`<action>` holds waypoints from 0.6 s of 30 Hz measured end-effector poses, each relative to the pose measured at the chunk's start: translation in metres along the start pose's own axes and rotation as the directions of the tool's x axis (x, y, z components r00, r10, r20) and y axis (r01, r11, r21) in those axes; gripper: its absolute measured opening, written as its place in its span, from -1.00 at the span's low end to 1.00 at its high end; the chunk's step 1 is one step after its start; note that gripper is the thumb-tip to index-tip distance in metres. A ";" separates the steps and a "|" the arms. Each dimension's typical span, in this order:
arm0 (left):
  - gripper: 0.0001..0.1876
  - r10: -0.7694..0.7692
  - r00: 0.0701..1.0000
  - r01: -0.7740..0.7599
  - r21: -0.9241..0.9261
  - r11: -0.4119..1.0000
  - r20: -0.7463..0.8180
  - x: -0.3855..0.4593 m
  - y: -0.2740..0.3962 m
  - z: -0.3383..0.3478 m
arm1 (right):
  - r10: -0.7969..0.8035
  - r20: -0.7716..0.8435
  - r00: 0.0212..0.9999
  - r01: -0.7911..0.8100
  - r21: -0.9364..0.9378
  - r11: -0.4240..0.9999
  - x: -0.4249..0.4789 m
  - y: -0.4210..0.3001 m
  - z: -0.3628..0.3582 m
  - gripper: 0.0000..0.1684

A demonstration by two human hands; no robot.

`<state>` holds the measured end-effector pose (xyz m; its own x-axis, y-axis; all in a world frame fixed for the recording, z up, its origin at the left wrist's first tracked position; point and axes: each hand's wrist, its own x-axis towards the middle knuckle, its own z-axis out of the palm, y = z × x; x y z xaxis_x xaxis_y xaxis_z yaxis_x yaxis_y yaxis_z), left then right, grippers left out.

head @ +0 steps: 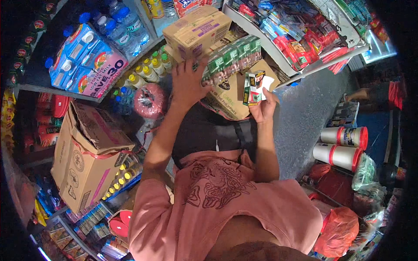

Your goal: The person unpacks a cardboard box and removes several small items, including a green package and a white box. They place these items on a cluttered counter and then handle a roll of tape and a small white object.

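Observation:
My left hand [189, 81] is spread at the near left end of a row of green cigarette packs [233, 58], its thumb and fingers apart. Whether it grips the end pack cannot be made out. The row lies on a printed brown cardboard box [228, 99] before my lap. In my right hand [265, 107] I hold a small cigarette pack [254, 86] upright, together with a white slip of paper [268, 83]. Beyond my left fingers sits a sealed brown carton [197, 31] with purple print.
Milk cartons [85, 62] and water bottles [122, 27] fill the left shelf. Below stand yellow-capped bottles [150, 70] and a pink roll of plastic twine [149, 101]. A large cardboard box [88, 156] is at left. Sachets [294, 39] crowd the right shelf; white tubs [339, 156] lie at right.

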<state>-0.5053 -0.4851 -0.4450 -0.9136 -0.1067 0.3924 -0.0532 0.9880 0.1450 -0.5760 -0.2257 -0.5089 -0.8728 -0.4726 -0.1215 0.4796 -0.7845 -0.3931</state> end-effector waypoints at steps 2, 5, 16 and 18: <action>0.05 -0.020 1.000 0.018 0.060 0.998 0.023 0.003 0.007 0.001 | -0.009 0.007 1.000 0.009 -0.011 1.000 -0.001 0.000 -0.001 -0.49; 0.02 -0.077 0.997 0.077 0.036 0.996 0.024 0.004 0.011 0.005 | -0.010 0.025 1.000 0.011 -0.020 1.000 -0.003 -0.001 -0.002 -0.49; -0.54 0.006 0.942 -0.017 -0.031 0.999 -0.336 0.020 -0.004 0.041 | -0.002 0.017 1.000 0.003 -0.060 0.998 -0.002 0.002 0.004 -0.49; -0.65 0.006 0.940 -0.027 -0.057 0.998 -0.341 0.024 -0.010 0.048 | 0.020 0.041 0.999 -0.017 -0.074 0.997 0.000 0.000 0.002 -0.49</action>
<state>-0.5462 -0.4923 -0.4811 -0.7219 -0.1321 0.6793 -0.0050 0.9826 0.1857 -0.5762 -0.2265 -0.5073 -0.8584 -0.5047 -0.0917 0.4866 -0.7444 -0.4573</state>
